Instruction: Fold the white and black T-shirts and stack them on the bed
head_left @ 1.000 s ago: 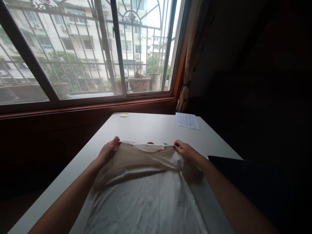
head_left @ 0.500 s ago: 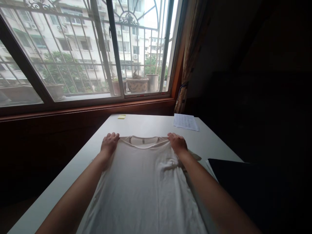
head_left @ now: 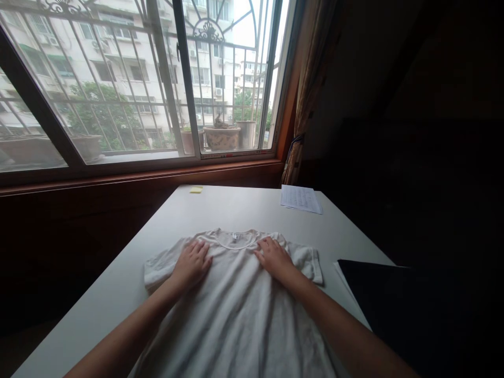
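A white T-shirt (head_left: 236,304) lies spread on the white table (head_left: 220,207), its neckline toward the window and its lower end running out of view at the bottom. Folds run lengthwise down the body, and both short sleeves stick out to the sides. My left hand (head_left: 192,262) rests flat on the cloth below the left shoulder, fingers extended. On the other side of the collar, my right hand (head_left: 274,257) lies on the shirt near the right shoulder with its fingers stretched out. Neither hand grips the fabric.
Yellow sticky notes (head_left: 196,189) lie at the table's far left edge, and printed sheets (head_left: 301,199) at the far right. A dark flat item (head_left: 394,304) covers the right side. Beyond the table are a barred window (head_left: 137,79) and a tied curtain (head_left: 293,157).
Both hands have let go of the T-shirt's shoulders and now lie flat on it, closer together and nearer me. The shirt has come down onto the table with its sleeves spread.
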A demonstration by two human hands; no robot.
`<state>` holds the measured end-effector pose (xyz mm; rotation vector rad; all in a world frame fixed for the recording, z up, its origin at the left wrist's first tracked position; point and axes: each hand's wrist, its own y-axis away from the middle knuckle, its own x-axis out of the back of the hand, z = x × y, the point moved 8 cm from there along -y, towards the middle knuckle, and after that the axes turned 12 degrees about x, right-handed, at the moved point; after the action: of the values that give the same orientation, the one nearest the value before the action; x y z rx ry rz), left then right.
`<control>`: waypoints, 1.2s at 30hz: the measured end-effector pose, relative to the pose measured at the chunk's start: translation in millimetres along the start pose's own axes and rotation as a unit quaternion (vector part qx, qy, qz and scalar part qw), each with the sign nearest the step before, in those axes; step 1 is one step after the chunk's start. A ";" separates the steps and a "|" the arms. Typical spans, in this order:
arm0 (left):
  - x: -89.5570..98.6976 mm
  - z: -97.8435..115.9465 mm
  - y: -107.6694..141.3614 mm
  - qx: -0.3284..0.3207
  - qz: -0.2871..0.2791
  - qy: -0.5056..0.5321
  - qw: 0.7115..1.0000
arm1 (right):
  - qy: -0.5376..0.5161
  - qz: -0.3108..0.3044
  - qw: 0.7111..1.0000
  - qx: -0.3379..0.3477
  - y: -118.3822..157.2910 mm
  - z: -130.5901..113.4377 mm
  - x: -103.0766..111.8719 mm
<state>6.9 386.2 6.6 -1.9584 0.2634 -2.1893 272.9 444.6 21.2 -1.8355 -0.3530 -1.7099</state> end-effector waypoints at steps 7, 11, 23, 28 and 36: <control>-18.8 -28.0 15.1 0.039 -0.044 -0.002 0.998 | -0.034 0.003 0.999 -0.029 35.8 -0.6 -26.8; -12.2 -28.5 23.8 0.029 -0.058 -0.001 0.998 | -0.040 -0.005 0.999 -0.032 44.1 0.9 -27.0; 2.6 -16.5 71.1 0.031 -0.066 -0.016 0.997 | -0.020 -0.027 0.999 -0.025 83.4 -25.3 -18.4; 9.8 -10.4 110.8 0.047 -0.074 -0.034 0.996 | -0.018 -0.016 1.000 -0.005 115.1 -46.2 -11.3; 51.4 -52.5 139.2 0.053 -0.062 -0.021 0.996 | -0.032 0.007 0.999 -0.021 148.8 -10.9 30.1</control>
<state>-47.4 238.7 14.2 -2.0105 0.0192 -2.1839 352.9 315.3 14.2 -1.9214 -0.3326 -1.6640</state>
